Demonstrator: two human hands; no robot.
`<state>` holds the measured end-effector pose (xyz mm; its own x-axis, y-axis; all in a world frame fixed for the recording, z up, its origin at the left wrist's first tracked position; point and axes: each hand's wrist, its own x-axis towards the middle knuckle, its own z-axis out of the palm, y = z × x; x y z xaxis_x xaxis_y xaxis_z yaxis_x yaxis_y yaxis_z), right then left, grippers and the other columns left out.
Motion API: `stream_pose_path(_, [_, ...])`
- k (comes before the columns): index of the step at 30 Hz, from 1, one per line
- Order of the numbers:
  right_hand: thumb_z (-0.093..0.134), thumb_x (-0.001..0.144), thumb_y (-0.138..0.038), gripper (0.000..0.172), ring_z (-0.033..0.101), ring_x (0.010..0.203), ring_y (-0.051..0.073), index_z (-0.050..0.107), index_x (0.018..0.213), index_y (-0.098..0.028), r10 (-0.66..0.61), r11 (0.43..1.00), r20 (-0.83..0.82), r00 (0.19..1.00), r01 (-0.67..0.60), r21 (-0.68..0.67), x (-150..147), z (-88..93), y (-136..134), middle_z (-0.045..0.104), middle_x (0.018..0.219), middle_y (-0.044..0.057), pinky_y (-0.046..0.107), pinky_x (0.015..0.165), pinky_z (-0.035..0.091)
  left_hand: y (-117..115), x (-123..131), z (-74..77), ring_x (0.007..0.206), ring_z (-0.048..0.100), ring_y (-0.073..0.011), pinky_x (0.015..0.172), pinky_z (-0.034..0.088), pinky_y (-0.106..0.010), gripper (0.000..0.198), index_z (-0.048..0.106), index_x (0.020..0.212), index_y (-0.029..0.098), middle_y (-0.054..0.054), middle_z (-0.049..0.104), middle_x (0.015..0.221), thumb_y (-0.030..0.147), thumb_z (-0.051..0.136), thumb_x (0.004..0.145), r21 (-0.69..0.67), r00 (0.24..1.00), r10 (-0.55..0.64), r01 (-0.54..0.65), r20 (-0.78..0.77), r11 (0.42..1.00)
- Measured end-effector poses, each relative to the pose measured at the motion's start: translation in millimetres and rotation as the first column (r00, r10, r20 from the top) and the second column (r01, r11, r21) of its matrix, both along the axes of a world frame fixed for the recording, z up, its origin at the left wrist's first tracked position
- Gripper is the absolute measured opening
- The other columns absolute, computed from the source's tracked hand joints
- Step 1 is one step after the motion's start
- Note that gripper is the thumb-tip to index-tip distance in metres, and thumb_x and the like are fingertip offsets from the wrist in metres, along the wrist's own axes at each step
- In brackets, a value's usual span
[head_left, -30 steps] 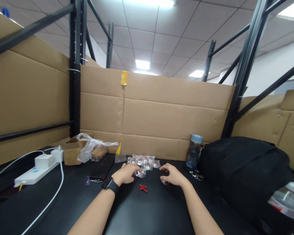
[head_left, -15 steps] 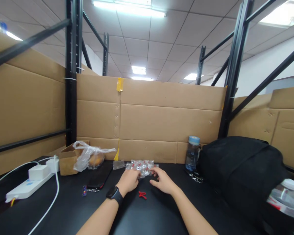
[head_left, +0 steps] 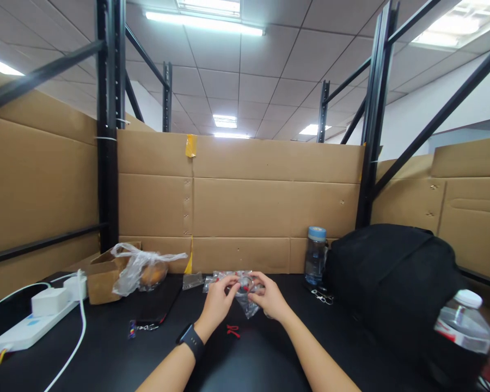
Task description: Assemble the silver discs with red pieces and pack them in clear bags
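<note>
Between my hands is a small clear plastic bag (head_left: pixel 248 308) with something red inside, raised in front of the pile. My left hand (head_left: pixel 219 300) pinches its left side; a dark watch is on that wrist. On the bag's other side, my right hand (head_left: pixel 273 299) grips with thumb and fingers. Behind them, partly hidden by my fingers, lies a pile of similar clear bags (head_left: pixel 210 282) with red bits. Two small red pieces (head_left: pixel 233 330), thin and bent, lie on the black table just below my hands.
To the left are a white power strip (head_left: pixel 20 332), a cardboard box (head_left: pixel 102 280), a knotted plastic bag (head_left: pixel 141 272) and a dark flat case (head_left: pixel 157 305). A blue-capped bottle (head_left: pixel 315 256) and a black backpack (head_left: pixel 387 294) stand right. Cardboard panels (head_left: pixel 245 207) enclose the back.
Both hands have closed on one small plastic bag and lifted it from the pile toward me. The whole view has shifted slightly as the head turned.
</note>
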<state>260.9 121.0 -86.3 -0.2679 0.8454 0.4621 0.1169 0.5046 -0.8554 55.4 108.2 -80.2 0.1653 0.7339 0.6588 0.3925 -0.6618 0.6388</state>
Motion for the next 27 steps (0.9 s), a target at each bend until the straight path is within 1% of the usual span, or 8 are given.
stream_pose_path(3, [0.084, 0.069, -0.038, 0.049, 0.068, 0.068, 0.018, 0.063, 0.109, -0.019, 0.057, 0.998, -0.037, 0.998, -0.058, -0.037, -1, -1.4, 1, 0.067, 0.087, 0.003, 0.031, 0.067, 0.055, -2, -1, 3.1, 0.091, 0.072, -0.0237, 0.083, 0.056, -0.034, 0.025, 0.075, 0.103, 0.023, -0.006, 0.077, 0.1, 0.038, 0.058, 0.093, -0.014, 0.999, 0.025, -0.025, 0.026, 1.0])
stream_pose_path(5, [0.084, 0.069, -0.046, 0.046, 0.068, 0.066, 0.02, 0.065, 0.1, -0.017, 0.068, 0.995, -0.018, 0.998, -0.069, -0.079, -4, -3.3, 1, 0.067, 0.081, 0.003, 0.032, 0.065, 0.055, -3, -2, 4.8, 0.093, 0.071, -0.0246, 0.084, 0.056, -0.036, 0.025, 0.077, 0.1, 0.023, -0.006, 0.077, 0.101, 0.039, 0.058, 0.093, -0.006, 0.999, 0.034, -0.034, 0.034, 0.999])
stream_pose_path(8, [0.086, 0.065, -0.052, 0.056, 0.069, 0.06, 0.02, 0.064, 0.102, -0.017, 0.058, 0.984, -0.017, 0.998, -0.06, -0.166, -7, -5.5, 0, 0.068, 0.077, 0.002, 0.031, 0.058, 0.054, -4, -2, 7.4, 0.098, 0.069, -0.0244, 0.089, 0.054, -0.037, 0.025, 0.078, 0.097, 0.024, -0.007, 0.076, 0.103, 0.038, 0.058, 0.093, 0.051, 0.999, 0.004, -0.006, 0.038, 0.999])
stream_pose_path(10, [0.088, 0.062, -0.053, 0.062, 0.069, 0.059, 0.02, 0.063, 0.105, -0.017, 0.067, 0.977, -0.055, 0.996, -0.076, -0.201, -9, -5.6, -1, 0.068, 0.076, 0.001, 0.031, 0.058, 0.054, -5, -2, 9.0, 0.098, 0.068, -0.0235, 0.091, 0.053, -0.036, 0.025, 0.078, 0.095, 0.023, -0.007, 0.075, 0.103, 0.038, 0.057, 0.094, 0.092, 0.999, -0.018, 0.015, 0.033, 0.996])
stream_pose_path(17, [0.092, 0.056, -0.051, 0.061, 0.071, 0.065, 0.021, 0.065, 0.098, -0.015, 0.108, 0.957, -0.126, 0.986, -0.137, -0.256, -18, 0.9, -11, 0.068, 0.076, 0.001, 0.03, 0.061, 0.055, -6, 2, 9.5, 0.095, 0.068, -0.0219, 0.089, 0.052, -0.034, 0.027, 0.076, 0.102, 0.022, -0.007, 0.075, 0.102, 0.037, 0.054, 0.096, 0.08, 0.996, -0.003, -0.004, 0.091, 0.997])
stream_pose_path(20, [0.093, 0.055, -0.05, 0.06, 0.073, 0.072, 0.022, 0.067, 0.097, -0.015, 0.112, 0.938, -0.199, 0.974, -0.17, -0.303, -23, 0.4, -14, 0.069, 0.084, 0.003, 0.032, 0.067, 0.056, -4, 4, 8.1, 0.093, 0.068, -0.0221, 0.085, 0.053, -0.033, 0.029, 0.075, 0.101, 0.021, -0.007, 0.075, 0.102, 0.039, 0.053, 0.096, 0.055, 0.992, 0.008, -0.015, 0.127, 0.998])
stream_pose_path(23, [0.096, 0.053, -0.044, 0.062, 0.073, 0.076, 0.021, 0.068, 0.101, -0.016, 0.132, 0.912, -0.258, 0.957, -0.22, -0.347, -26, -3.0, -13, 0.07, 0.087, 0.003, 0.033, 0.073, 0.056, -2, 8, 6.9, 0.088, 0.068, -0.0218, 0.08, 0.053, -0.032, 0.029, 0.075, 0.101, 0.019, -0.008, 0.075, 0.098, 0.039, 0.055, 0.094, 0.034, 0.983, 0.035, -0.041, 0.18, 0.999])
stream_pose_path(27, [0.096, 0.055, -0.042, 0.062, 0.07, 0.073, 0.018, 0.069, 0.105, -0.017, 0.149, 0.915, -0.251, 0.957, -0.229, -0.333, -28, -6.4, -10, 0.07, 0.084, 0.003, 0.029, 0.069, 0.054, -3, 13, 8.4, 0.088, 0.068, -0.0214, 0.08, 0.052, -0.032, 0.026, 0.075, 0.099, 0.02, -0.007, 0.075, 0.097, 0.037, 0.056, 0.094, 0.039, 0.977, 0.032, -0.041, 0.209, 0.998])
